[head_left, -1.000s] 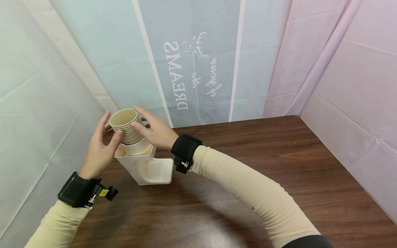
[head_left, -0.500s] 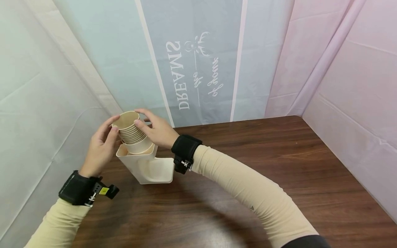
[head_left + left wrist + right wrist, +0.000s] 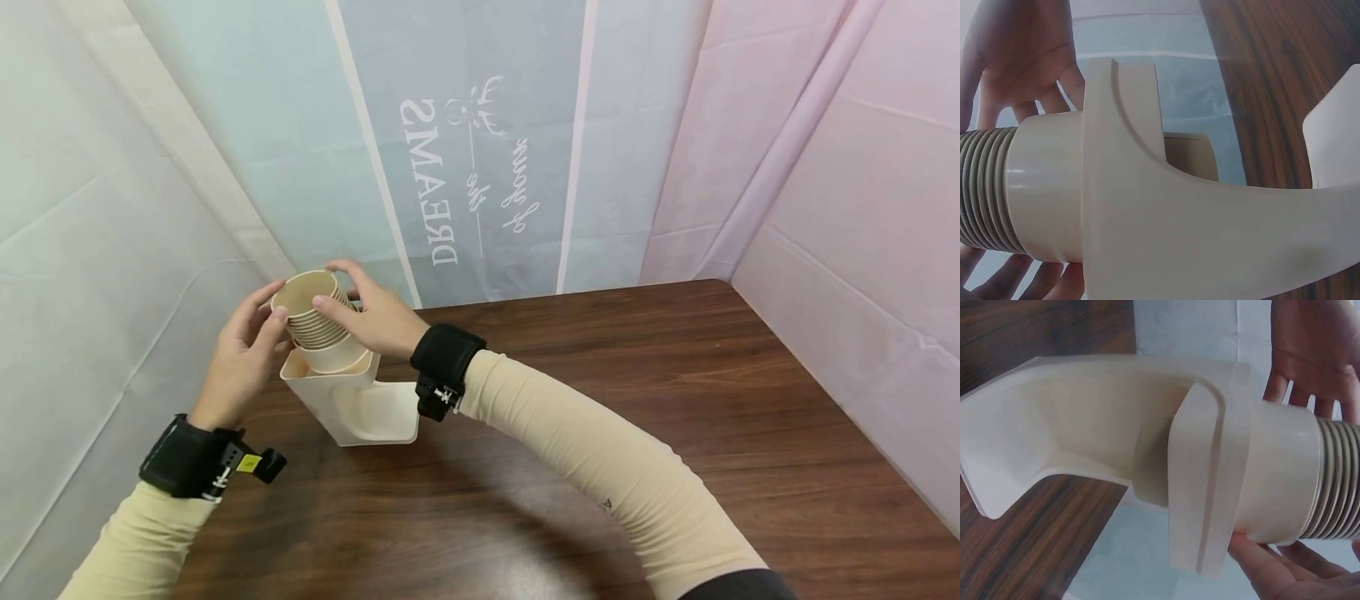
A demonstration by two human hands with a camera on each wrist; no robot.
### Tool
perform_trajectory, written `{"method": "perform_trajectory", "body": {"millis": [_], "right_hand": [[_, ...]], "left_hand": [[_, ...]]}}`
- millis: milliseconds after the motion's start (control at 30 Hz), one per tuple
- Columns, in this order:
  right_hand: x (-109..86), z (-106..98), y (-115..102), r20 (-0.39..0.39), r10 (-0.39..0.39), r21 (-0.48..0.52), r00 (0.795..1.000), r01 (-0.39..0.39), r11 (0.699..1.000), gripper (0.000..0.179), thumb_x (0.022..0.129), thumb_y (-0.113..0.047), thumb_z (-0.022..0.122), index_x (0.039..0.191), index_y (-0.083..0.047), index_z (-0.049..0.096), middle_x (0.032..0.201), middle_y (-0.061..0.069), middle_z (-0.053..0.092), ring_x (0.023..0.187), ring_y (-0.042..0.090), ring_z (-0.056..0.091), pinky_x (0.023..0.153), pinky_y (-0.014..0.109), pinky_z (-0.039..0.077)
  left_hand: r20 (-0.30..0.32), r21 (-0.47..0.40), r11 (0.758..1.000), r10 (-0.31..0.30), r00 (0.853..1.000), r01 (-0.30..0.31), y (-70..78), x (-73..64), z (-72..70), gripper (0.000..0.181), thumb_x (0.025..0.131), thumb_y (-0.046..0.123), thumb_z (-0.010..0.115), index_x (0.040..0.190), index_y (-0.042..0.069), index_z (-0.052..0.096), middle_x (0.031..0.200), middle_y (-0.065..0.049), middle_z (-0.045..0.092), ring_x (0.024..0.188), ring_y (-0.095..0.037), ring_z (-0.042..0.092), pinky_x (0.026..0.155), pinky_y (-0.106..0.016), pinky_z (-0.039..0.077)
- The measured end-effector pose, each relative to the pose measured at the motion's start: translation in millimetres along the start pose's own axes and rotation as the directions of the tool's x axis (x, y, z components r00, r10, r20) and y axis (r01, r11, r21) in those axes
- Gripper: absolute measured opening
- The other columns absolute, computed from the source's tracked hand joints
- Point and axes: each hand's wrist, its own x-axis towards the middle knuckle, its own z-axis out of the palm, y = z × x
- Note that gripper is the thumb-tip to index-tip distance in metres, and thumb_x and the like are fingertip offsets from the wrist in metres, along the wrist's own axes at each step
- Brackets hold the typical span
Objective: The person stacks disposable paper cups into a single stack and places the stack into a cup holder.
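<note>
A nested stack of beige paper cups (image 3: 322, 330) stands in the top of a cream-coloured cup holder (image 3: 318, 402), its open mouth facing up. The left hand (image 3: 243, 350) holds the stack from the left, thumb and fingers at the upper rims. From the right, the right hand (image 3: 384, 315) grips it, thumb lying over the near rim and fingers round the far side. In the left wrist view, the ribbed rims (image 3: 988, 187) sit above a wide pale collar (image 3: 1047, 187). A cup's lower end (image 3: 1152, 461) shows below the holder's upper part in the right wrist view.
The holder has a flat base plate (image 3: 390, 412) reaching right on the dark wooden table (image 3: 600, 350). Pale cloth hangs at the left (image 3: 97, 275), with a printed cloth (image 3: 480, 167) behind and pinkish cloth (image 3: 862, 192) on the right.
The left hand has moved up to the top rims of the cup stack. The right thumb has shifted left over the rim since half a second ago. The holder stays in place.
</note>
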Motion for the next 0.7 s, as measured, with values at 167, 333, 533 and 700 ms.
{"method": "perform_trajectory", "body": {"millis": [167,333,533,700], "right_hand": [[1.8,0.2,-2.4,0.025,-0.01,-0.068,1.0,0.011,0.998,0.063,0.107,-0.046,0.048,0.163,-0.028,0.025,0.156,0.006,0.046,0.133,0.021,0.053,0.107,0.037,0.046],[2.0,-0.8,-0.9,0.041,-0.002,-0.079,0.999,0.006,0.997,0.062,0.107,-0.047,0.047,0.162,-0.026,0.028,0.159,0.003,0.042,0.137,0.02,0.05,0.109,0.036,0.045],[3.4,-4.0,0.8,0.056,0.003,-0.075,0.998,0.001,0.997,0.061,0.106,-0.047,0.048,0.161,-0.026,0.03,0.152,0.01,0.05,0.134,0.021,0.052,0.106,0.038,0.047],[4.6,-4.7,1.1,0.068,0.006,-0.091,0.998,0.0,0.996,0.06,0.107,-0.045,0.048,0.161,-0.026,0.03,0.148,0.013,0.054,0.13,0.023,0.056,0.104,0.038,0.048]], "left_hand": [[0.013,0.008,1.0,-0.011,1.0,0.011,-0.3,1.1,-1.1,0.051,0.11,0.025,0.045,0.159,0.015,0.035,0.134,-0.009,0.052,0.11,-0.001,0.059,0.087,-0.012,0.052],[0.042,0.014,1.0,-0.018,0.999,0.018,-1.8,1.6,-2.6,0.051,0.111,0.026,0.043,0.159,0.014,0.034,0.137,-0.015,0.05,0.111,0.001,0.058,0.089,-0.011,0.05],[0.072,-0.034,0.999,-0.016,0.997,0.019,-4.3,3.7,-3.1,0.05,0.111,0.024,0.043,0.158,0.011,0.033,0.133,-0.011,0.05,0.11,0.0,0.059,0.091,-0.01,0.049],[0.098,-0.023,0.999,-0.022,0.995,0.025,-4.7,5.1,-5.0,0.051,0.111,0.023,0.042,0.158,0.009,0.031,0.135,-0.018,0.047,0.109,0.002,0.059,0.091,-0.009,0.049]]}}
